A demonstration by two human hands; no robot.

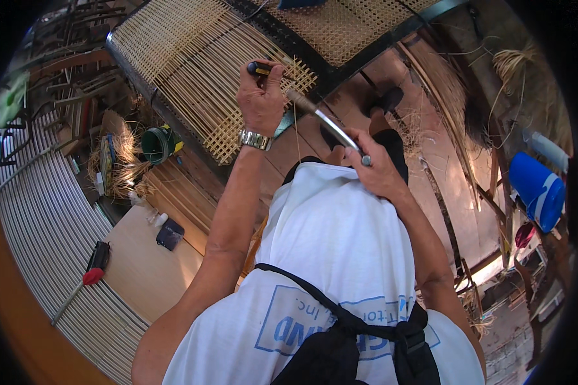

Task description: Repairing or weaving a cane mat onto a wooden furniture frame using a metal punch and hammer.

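Observation:
My left hand, with a metal watch at its wrist, is closed round a hand tool with a black-and-yellow handle. Its working end is too unclear to tell a chisel from a screwdriver. Just beneath that hand lies a woven cane panel on a dark frame, with open strips in its middle and tight weave at the near edge. My right hand grips a hammer by its shiny metal shaft, close to the butt. The blurred far end of the hammer points toward the panel's corner, beside my left hand.
A second cane panel adjoins on the right. Left of me are a green bucket, a wooden board, a dark pouch and ribbed sheeting. Loose fibres and a blue container lie to the right.

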